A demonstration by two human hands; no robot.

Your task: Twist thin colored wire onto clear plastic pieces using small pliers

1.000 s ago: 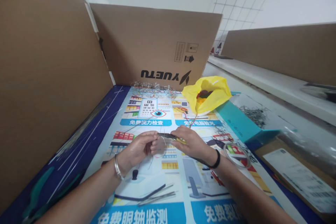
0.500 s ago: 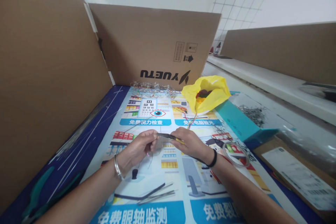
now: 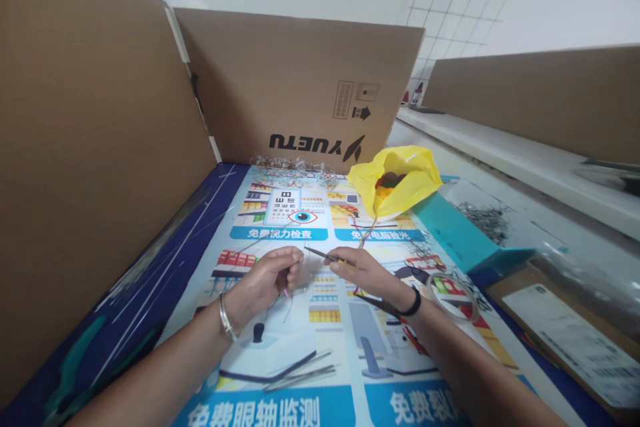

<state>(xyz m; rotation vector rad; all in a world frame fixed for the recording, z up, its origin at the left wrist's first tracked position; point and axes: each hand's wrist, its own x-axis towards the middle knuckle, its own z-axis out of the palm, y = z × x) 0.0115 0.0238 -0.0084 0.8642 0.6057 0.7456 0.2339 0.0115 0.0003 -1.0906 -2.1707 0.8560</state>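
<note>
My left hand, with a silver bangle at the wrist, pinches a thin wire between thumb and forefinger; its fine end dangles below, near a small pink bit. In my right hand, which wears a black band, are slim long-nose pliers. Their dark jaws point left, close to the left fingertips, and a handle shows below the palm. Whether the jaw tips touch the wire is too small to tell. Several short thin rods lie on the printed sheet in front of me. Coloured threads run out of a yellow bag.
Cardboard panels wall off the left and back. Clear plastic bits lie along the back. To the right are a clear ring-shaped roll, a teal box, dark wire pieces and a labelled carton. Teal-handled pliers lie lower left.
The pliers' jaws have drawn slightly away from my left fingertips and the handles have spread, one now showing below my right hand. My left hand has barely moved.
</note>
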